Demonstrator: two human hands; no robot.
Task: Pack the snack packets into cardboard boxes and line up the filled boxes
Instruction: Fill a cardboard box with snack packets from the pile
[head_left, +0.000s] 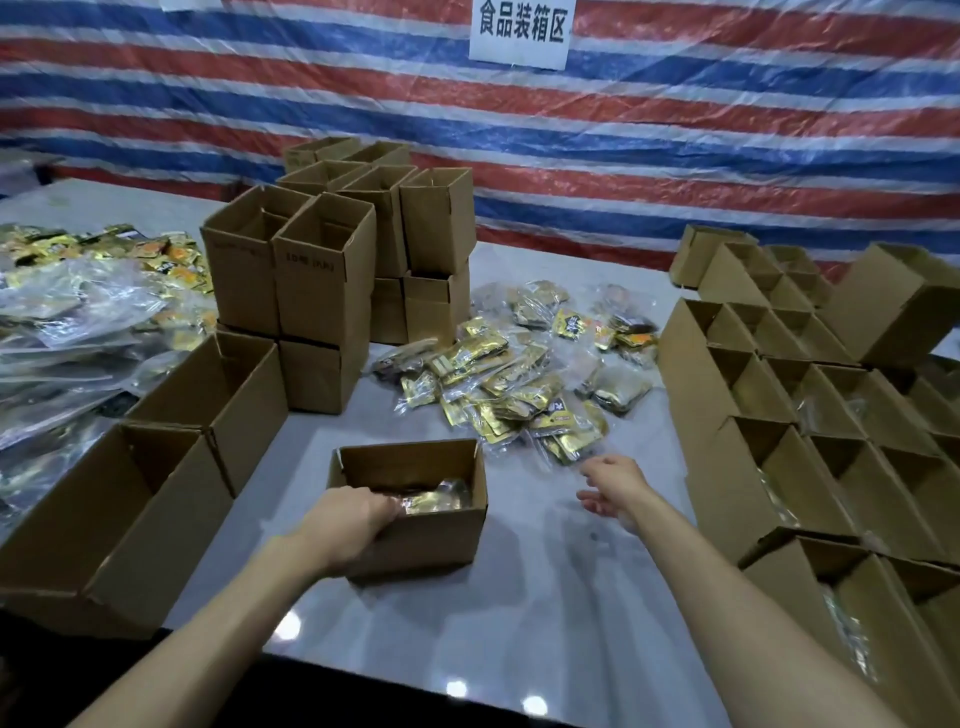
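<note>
A small open cardboard box (431, 540) stands on the grey table in front of me, with gold snack packets (444, 496) lying inside it. My left hand (353, 519) reaches over the box's near left corner, and its curled fingers grip a packet inside. To the right of the box my right hand (613, 488) hovers with relaxed fingers and holds nothing. It is just short of a loose pile of gold packets (519, 384) spread over the middle of the table.
Rows of open boxes (727, 374), some showing packets inside, line the right side. Empty boxes (322, 270) are stacked at the back centre. Two larger boxes (156, 509) stand at the left, next to clear bags of packets (78, 312). A striped tarp hangs behind.
</note>
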